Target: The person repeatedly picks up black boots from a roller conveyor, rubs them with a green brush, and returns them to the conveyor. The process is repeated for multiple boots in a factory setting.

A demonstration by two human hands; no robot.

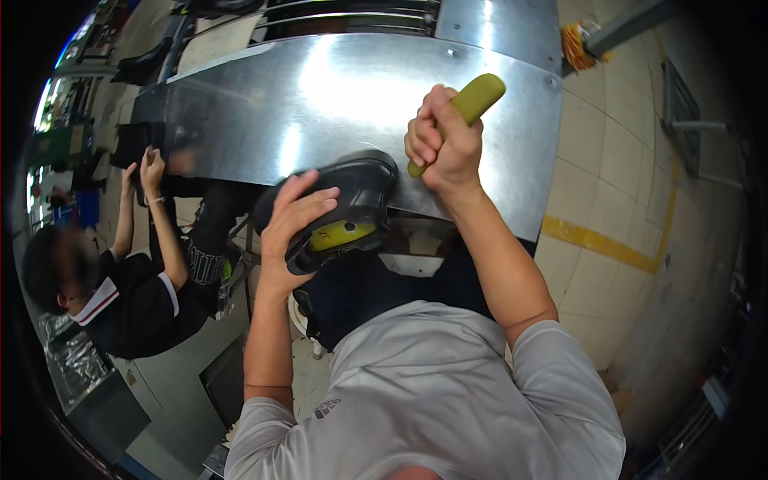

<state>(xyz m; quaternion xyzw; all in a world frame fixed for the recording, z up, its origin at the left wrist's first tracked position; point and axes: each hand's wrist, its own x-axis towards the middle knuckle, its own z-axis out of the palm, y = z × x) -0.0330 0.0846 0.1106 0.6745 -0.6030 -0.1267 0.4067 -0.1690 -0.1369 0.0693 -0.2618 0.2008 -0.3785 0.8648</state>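
A black shoe is resting sole-up at the near edge of a shiny metal table, its yellow-green insole patch showing toward the person. The left hand is lying over the shoe's near side, fingers curled around it and pressing it down. Just to the right of the shoe, the right hand is closed in a full fist around a tool with a yellow-green handle; the handle is sticking up past the thumb, and the working end is pointing down toward the shoe's heel, though the tip itself is too hidden to tell whether it is touching.

To do this well, the left hand probably needs to be holding the shoe firmly so it is not sliding on the slick metal, with its fingers kept clear of the tool's tip.

The shoe looks like smooth, glossy rubber or leather with rounded edges; the table is polished sheet steel, reflecting light. Further left of the left hand, another person in a dark shirt is working at the same table. To the right is pale tiled floor with a yellow stripe.
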